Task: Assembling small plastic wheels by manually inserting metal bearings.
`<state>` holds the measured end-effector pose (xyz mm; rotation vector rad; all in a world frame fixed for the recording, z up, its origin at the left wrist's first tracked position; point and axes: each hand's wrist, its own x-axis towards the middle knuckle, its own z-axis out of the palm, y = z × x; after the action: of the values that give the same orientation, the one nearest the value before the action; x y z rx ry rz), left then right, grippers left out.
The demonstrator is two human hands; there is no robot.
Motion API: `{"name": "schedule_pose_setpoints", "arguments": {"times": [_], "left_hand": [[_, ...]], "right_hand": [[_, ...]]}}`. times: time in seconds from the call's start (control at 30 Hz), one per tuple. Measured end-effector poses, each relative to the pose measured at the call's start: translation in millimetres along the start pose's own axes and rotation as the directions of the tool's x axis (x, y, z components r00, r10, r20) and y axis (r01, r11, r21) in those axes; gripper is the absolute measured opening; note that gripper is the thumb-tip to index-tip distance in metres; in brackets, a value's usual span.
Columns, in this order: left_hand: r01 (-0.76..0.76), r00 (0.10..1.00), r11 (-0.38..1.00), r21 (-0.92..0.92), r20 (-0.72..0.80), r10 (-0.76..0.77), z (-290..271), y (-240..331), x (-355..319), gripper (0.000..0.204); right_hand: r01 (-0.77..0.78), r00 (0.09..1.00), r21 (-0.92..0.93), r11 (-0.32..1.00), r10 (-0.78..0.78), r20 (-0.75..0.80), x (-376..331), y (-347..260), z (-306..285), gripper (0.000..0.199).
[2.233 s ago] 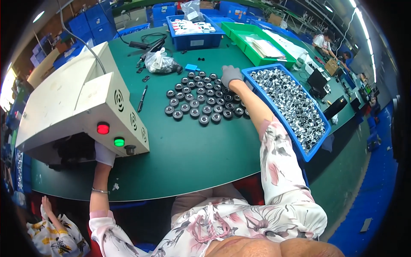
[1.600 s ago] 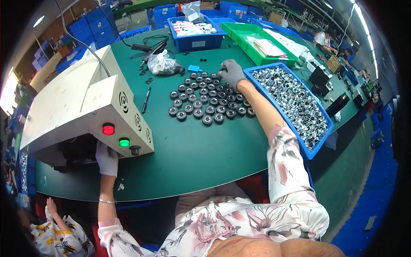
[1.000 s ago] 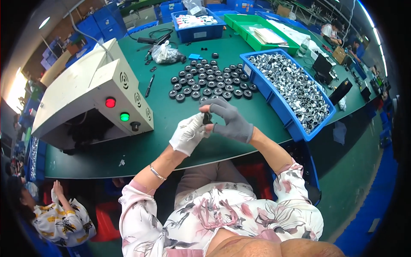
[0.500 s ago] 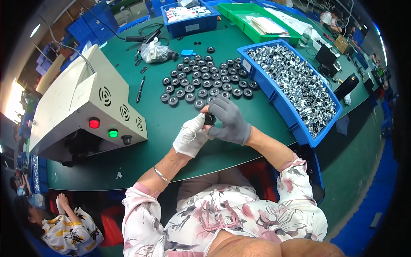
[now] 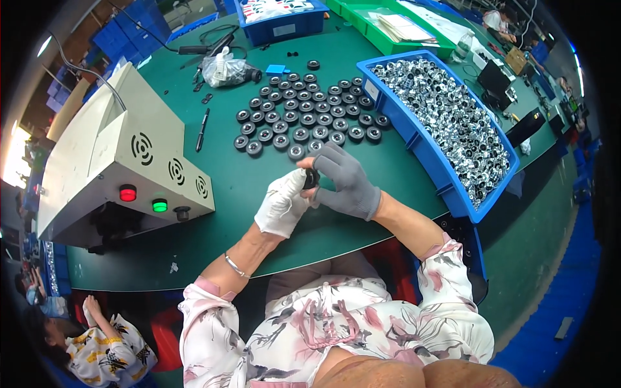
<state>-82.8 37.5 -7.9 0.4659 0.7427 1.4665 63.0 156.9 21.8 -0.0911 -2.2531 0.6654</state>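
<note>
Between my two hands is a small black wheel-like part [image 5: 311, 178], held just above the near side of the green table. My left hand [image 5: 283, 204], in a white glove, pinches it from the left. My right hand [image 5: 348, 180], in a grey glove with bare fingertips, closes on it from the right with thumb and fingers. The fingers partly cover the part. Just beyond my hands, several loose rows of black wheel-like parts [image 5: 301, 134] with silvery centres lie flat on the table.
A blue bin [image 5: 386, 112] of shiny metal rings stands at right. A cream machine [image 5: 97, 152] with red and green lights occupies the left, near a black pen [image 5: 202, 129]. Farther back are a plastic bag [image 5: 223, 70], a blue bin [image 5: 284, 29] and a green tray [image 5: 446, 50]. Another person [image 5: 107, 346] sits lower left.
The black part has turned slightly between my fingers, and both hands still grip it. The whole view has shifted a little, moving the table items leftward and up in the picture.
</note>
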Motion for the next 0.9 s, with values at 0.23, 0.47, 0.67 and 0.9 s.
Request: {"name": "schedule_pose_setpoints", "arguments": {"times": [0.23, 0.47, 0.67, 0.9], "left_hand": [[-0.030, 0.999, 0.993, -0.112, -0.021, 0.028, 18, 14, -1, 0.035], [-0.139, 0.984, 0.990, 0.020, -0.110, 0.140, 5, 4, 0, 0.023], [-0.167, 0.963, 0.974, 0.154, -0.186, 0.195, -1, 3, 0, 0.024], [-0.217, 0.937, 0.829, 0.515, -0.127, 0.324, -3, 6, -1, 0.023]], "right_hand": [[-0.427, 0.904, 0.446, 0.787, 0.355, 0.240, -1, -4, -14, 0.052], [-0.534, 0.824, 0.759, 0.372, 0.431, 0.368, -6, -3, 3, 0.046], [-0.578, 0.754, 0.713, 0.398, 0.595, 0.278, -14, 5, 16, 0.028], [-0.593, 0.758, 0.661, 0.461, 0.596, 0.264, -11, -1, 11, 0.025]]}}
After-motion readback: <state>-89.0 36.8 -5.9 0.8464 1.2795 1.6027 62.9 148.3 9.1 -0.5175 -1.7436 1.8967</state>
